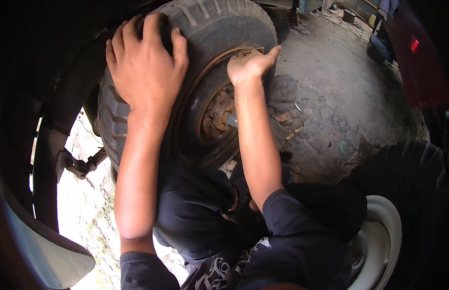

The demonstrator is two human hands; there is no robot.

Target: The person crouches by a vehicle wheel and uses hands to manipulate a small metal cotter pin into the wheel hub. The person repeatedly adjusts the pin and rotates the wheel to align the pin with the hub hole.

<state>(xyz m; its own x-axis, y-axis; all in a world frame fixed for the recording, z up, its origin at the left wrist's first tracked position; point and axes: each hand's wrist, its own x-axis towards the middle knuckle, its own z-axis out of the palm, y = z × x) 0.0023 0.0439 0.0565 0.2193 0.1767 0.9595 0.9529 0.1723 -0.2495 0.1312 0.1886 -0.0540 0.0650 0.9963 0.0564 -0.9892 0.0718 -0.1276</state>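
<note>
A large black tyre [227,36] with chunky tread stands upright in front of me, mounted on a rusty steel rim [190,128]. My left hand [148,72] lies over the tread at the tyre's upper left, fingers apart and slightly bent. Palm turned up, my right hand [249,66] hooks its fingers at the rim's upper right edge, thumb pointing outward; the fingertips are partly hidden. Inside the rim's centre opening sits a rusty hub [219,113], part of it covered by my right forearm.
Dirt ground with scraps [326,121] stretches to the right. At lower right lies another tyre [403,164] with a cream-coloured rim [391,222]. Dark vehicle parts [79,164] border the left, and a dark red panel [415,63] hangs at upper right.
</note>
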